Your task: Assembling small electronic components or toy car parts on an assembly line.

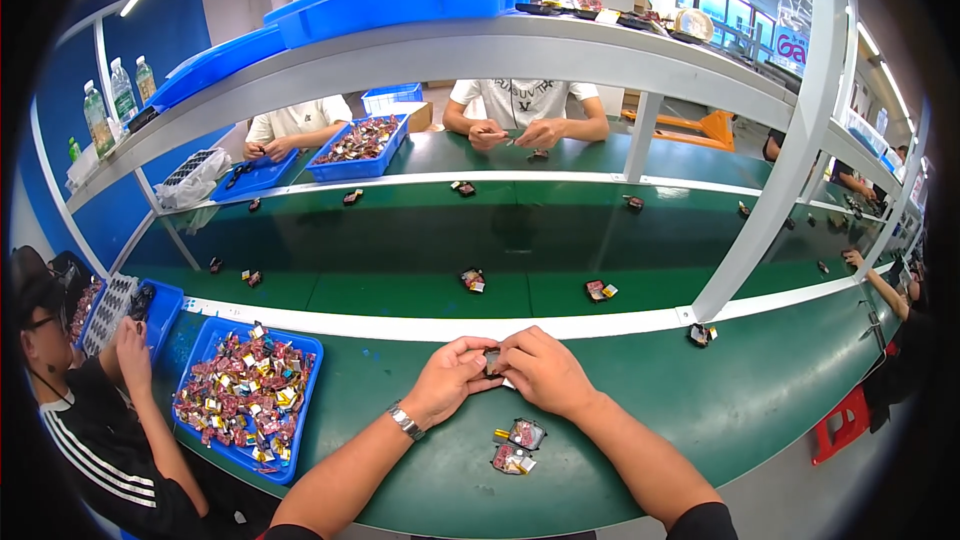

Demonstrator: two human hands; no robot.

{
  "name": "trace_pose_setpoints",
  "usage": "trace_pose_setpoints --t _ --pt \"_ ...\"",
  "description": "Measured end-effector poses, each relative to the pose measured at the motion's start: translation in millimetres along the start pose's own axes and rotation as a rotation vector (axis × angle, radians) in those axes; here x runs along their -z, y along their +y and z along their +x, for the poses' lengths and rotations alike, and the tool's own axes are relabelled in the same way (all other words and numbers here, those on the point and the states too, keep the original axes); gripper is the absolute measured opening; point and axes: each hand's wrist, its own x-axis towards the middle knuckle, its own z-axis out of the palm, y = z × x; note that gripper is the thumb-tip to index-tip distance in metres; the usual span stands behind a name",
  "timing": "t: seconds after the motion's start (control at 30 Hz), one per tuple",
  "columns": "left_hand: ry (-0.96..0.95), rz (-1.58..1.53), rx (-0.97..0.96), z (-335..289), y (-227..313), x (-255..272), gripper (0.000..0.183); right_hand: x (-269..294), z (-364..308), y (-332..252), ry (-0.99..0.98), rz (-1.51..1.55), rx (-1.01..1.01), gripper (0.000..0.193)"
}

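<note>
Between my two hands is a small dark electronic piece [491, 364], mostly hidden by the fingers. My left hand [446, 382], with a metal-banded watch at its wrist, pinches the piece from the left. From the right, the fingers of my right hand [545, 372] close on the same piece. A bit of something white shows under the right fingertips. Nearer me on the green bench lie two small black-cased circuit assemblies, an upper one [527, 433] and a lower one [511, 459], with reddish boards and white and yellow tabs.
A blue tray [307, 410] heaped with small red circuit boards stands left, beside a seated person [85, 440]. A white rail [430, 328] and post [765, 190] edge the green belt [400, 270], which carries several scattered assemblies. Two people work opposite.
</note>
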Motion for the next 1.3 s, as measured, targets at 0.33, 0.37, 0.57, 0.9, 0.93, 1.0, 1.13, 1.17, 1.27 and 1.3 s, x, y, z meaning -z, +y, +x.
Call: trace_pose_setpoints --t 0.33,0.37,0.57,0.9,0.93,1.0,1.13,1.17,1.27,1.3 --pt "-0.015 0.056 -0.017 0.7 0.3 -1.2 0.028 3.3 1.1 0.5 -0.036 -0.042 -0.028 0.013" --pt "-0.034 0.06 -0.018 0.7 0.5 -0.3 0.029 2.6 1.1 0.3 -0.022 -0.028 -0.041 0.011" --pt "-0.102 0.15 -0.064 -0.2 -2.2 1.1 0.034 0.8 -2.0 -1.2 -0.049 0.092 -0.168 0.007" --pt "-0.09 0.109 0.026 1.8 -1.8 3.3 0.028 6.7 -2.3 -0.4 -0.12 0.161 -0.096 0.008" --pt "-0.078 0.105 0.019 1.2 -2.2 3.7 0.028 5.0 -3.2 -1.5 -0.101 0.146 -0.108 0.008" --pt "-0.066 0.104 0.014 0.8 -1.9 4.7 0.027 1.1 -4.2 -2.9 -0.078 0.133 -0.12 0.008" --pt "-0.092 0.042 -0.012 1.4 -1.2 4.2 0.026 -6.7 -7.4 -2.3 0.026 0.088 -0.139 0.01" --pt "-0.082 0.023 -0.014 1.8 -1.4 4.2 0.026 -8.2 -8.1 -2.3 0.033 0.087 -0.136 0.012" --pt "-0.079 0.009 -0.015 1.8 -4.0 8.5 0.026 -11.9 -8.5 -5.8 0.061 0.066 -0.153 0.012" --pt "-0.079 0.012 -0.015 1.3 -3.3 7.9 0.026 -11.9 -8.0 -5.9 0.063 0.067 -0.152 0.012"
